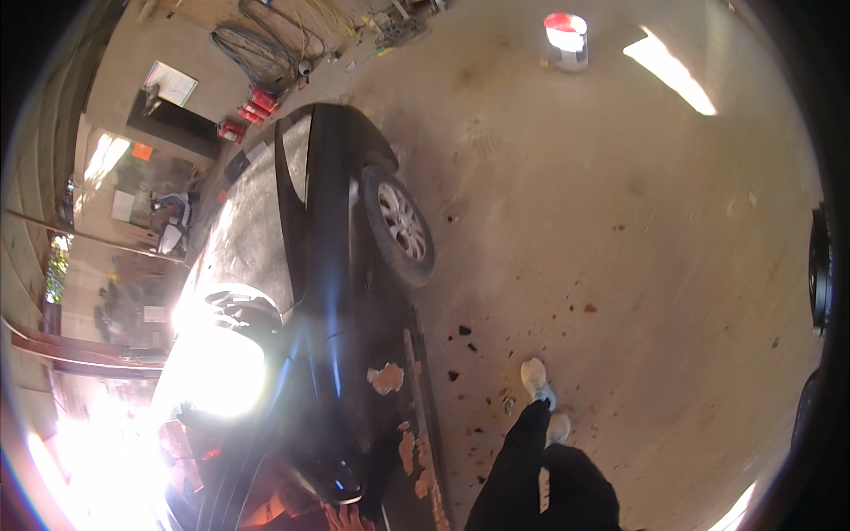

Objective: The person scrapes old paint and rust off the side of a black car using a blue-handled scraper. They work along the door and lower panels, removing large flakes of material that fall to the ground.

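At the bottom edge, a hand that appears to be my left hand [346,518] rests with its fingers apart just below the side mirror [339,488] of a black car [332,279]. It seems to touch the dark bodywork, and nothing shows in its grasp. The frame cuts off its wrist. My right hand is out of view. Bare orange-brown patches [386,378] break the car's paint low on its side. Left of the hand is a blurred skin-coloured shape [285,498] that I cannot make out. Strong glare covers the windscreen [226,372].
The car's wheel [403,222] stands on the concrete floor [597,199]. Dark fragments [465,330] lie near my shoes [534,378]. A white bucket with red inside [566,40], red containers [259,103] and coiled hoses or cables [255,56] are farther off. A tyre [821,265] shows at the right edge.
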`<state>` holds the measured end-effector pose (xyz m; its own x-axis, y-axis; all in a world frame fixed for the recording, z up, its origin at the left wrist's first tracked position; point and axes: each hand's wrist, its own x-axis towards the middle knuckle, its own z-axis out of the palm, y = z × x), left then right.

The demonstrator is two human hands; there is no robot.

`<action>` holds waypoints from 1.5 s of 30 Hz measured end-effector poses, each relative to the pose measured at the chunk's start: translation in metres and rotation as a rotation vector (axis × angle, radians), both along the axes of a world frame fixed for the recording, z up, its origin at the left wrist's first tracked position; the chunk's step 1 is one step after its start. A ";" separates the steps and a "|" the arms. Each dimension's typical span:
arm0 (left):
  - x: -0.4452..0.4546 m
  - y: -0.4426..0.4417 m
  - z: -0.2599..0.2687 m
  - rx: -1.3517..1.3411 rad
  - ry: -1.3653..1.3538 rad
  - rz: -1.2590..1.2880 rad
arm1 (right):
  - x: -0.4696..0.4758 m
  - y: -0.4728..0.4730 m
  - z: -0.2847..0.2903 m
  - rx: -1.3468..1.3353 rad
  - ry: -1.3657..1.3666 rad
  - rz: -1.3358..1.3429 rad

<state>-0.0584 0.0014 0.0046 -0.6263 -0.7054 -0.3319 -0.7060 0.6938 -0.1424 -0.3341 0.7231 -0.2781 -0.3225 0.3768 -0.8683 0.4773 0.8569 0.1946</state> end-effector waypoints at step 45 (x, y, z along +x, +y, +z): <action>-0.430 0.487 -0.142 0.507 0.311 1.657 | -0.855 -0.601 0.146 -0.688 0.258 0.538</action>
